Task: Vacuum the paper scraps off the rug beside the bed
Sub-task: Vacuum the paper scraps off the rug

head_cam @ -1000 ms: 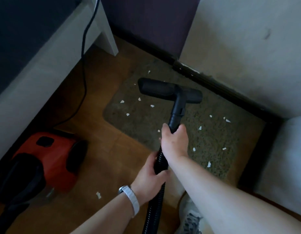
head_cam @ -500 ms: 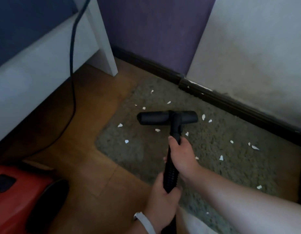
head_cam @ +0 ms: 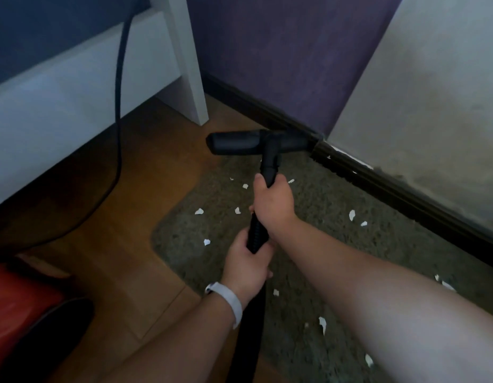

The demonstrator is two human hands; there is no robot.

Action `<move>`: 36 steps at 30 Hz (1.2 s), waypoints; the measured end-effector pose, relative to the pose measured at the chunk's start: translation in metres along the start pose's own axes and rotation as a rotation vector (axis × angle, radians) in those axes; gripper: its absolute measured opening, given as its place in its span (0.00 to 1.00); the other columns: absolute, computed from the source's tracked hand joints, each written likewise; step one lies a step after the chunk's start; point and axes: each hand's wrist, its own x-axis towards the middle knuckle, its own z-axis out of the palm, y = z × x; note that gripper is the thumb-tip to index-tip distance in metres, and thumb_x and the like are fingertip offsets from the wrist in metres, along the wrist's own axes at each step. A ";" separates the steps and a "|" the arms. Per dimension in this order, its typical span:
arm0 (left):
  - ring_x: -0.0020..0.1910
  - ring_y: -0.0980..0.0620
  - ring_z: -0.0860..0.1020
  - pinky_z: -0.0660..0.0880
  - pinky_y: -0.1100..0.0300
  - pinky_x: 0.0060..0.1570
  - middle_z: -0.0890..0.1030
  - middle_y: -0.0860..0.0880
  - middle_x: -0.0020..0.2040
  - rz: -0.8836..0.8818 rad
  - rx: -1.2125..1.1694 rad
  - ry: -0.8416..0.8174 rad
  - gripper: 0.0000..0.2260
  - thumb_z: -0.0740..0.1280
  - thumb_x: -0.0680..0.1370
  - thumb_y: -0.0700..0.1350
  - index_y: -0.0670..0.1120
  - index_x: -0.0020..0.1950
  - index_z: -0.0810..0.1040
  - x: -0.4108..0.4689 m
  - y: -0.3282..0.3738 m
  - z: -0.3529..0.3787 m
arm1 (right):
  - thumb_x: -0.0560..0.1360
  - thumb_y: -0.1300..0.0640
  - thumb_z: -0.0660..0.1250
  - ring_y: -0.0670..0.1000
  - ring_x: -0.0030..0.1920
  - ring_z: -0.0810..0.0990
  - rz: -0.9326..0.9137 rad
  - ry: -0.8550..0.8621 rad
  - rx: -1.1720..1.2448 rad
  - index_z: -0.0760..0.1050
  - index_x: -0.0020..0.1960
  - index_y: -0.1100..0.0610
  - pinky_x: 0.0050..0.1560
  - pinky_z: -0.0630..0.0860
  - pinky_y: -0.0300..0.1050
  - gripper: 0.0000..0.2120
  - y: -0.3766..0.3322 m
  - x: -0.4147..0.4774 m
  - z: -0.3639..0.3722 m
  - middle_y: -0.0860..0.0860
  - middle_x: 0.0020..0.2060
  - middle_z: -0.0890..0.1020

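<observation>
A grey-green rug [head_cam: 336, 244] lies on the wooden floor beside the white bed frame [head_cam: 60, 100]. Several white paper scraps [head_cam: 352, 214] are scattered over it. The black vacuum nozzle [head_cam: 239, 143] sits at the rug's far edge, close to the dark skirting board. My right hand [head_cam: 273, 201] grips the black tube just behind the nozzle. My left hand [head_cam: 246, 265], with a white wristband, holds the ribbed hose [head_cam: 256, 233] lower down.
The red and black vacuum body [head_cam: 24, 313] stands on the floor at lower left. Its black power cord [head_cam: 119, 106] hangs down along the bed frame. A purple wall [head_cam: 295, 51] and a pale wall [head_cam: 433, 106] close off the far side.
The nozzle has moved away from me across the rug to its far edge near the skirting board. Both hands have kept their hold on the tube and hose.
</observation>
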 end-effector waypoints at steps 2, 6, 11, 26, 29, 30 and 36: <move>0.29 0.48 0.77 0.73 0.60 0.29 0.79 0.50 0.37 0.000 0.033 0.005 0.04 0.68 0.80 0.46 0.51 0.55 0.77 0.014 0.002 0.005 | 0.81 0.47 0.62 0.60 0.40 0.84 -0.008 -0.007 -0.017 0.69 0.50 0.55 0.44 0.83 0.56 0.11 0.000 0.016 0.003 0.54 0.39 0.80; 0.32 0.50 0.79 0.74 0.58 0.32 0.81 0.50 0.42 -0.006 0.109 0.019 0.07 0.67 0.80 0.49 0.58 0.57 0.76 0.027 -0.004 0.009 | 0.80 0.46 0.62 0.59 0.42 0.84 0.035 -0.055 -0.062 0.71 0.56 0.56 0.46 0.83 0.61 0.14 0.006 0.030 0.011 0.56 0.43 0.81; 0.35 0.52 0.79 0.80 0.52 0.42 0.82 0.52 0.45 -0.015 0.098 0.003 0.06 0.66 0.81 0.52 0.66 0.51 0.73 0.019 -0.027 0.006 | 0.80 0.46 0.62 0.58 0.43 0.84 0.096 -0.085 -0.098 0.71 0.57 0.56 0.47 0.83 0.60 0.14 0.023 0.019 0.014 0.56 0.44 0.81; 0.60 0.38 0.79 0.76 0.51 0.51 0.81 0.57 0.60 -0.131 0.017 -0.061 0.18 0.65 0.81 0.54 0.66 0.69 0.67 -0.049 -0.089 0.011 | 0.81 0.47 0.63 0.57 0.36 0.83 0.097 -0.115 -0.149 0.69 0.49 0.50 0.40 0.82 0.53 0.07 0.071 -0.055 -0.007 0.53 0.38 0.80; 0.57 0.42 0.81 0.76 0.54 0.47 0.81 0.58 0.59 -0.168 -0.018 -0.042 0.23 0.68 0.80 0.53 0.61 0.73 0.66 -0.070 -0.106 0.018 | 0.81 0.48 0.63 0.54 0.32 0.82 0.107 -0.133 -0.166 0.69 0.46 0.50 0.34 0.80 0.47 0.08 0.081 -0.077 -0.015 0.52 0.34 0.79; 0.56 0.46 0.82 0.77 0.55 0.48 0.81 0.59 0.59 -0.188 -0.028 -0.035 0.24 0.69 0.79 0.52 0.60 0.73 0.66 -0.076 -0.110 0.020 | 0.81 0.49 0.63 0.53 0.30 0.81 0.106 -0.139 -0.168 0.69 0.46 0.50 0.32 0.78 0.46 0.08 0.085 -0.085 -0.018 0.52 0.33 0.79; 0.49 0.62 0.78 0.72 0.71 0.41 0.75 0.66 0.54 -0.255 0.001 -0.109 0.21 0.67 0.80 0.53 0.63 0.68 0.61 -0.103 -0.111 0.012 | 0.81 0.49 0.64 0.54 0.31 0.81 0.097 -0.157 -0.170 0.70 0.46 0.51 0.34 0.81 0.51 0.07 0.100 -0.115 -0.022 0.51 0.32 0.78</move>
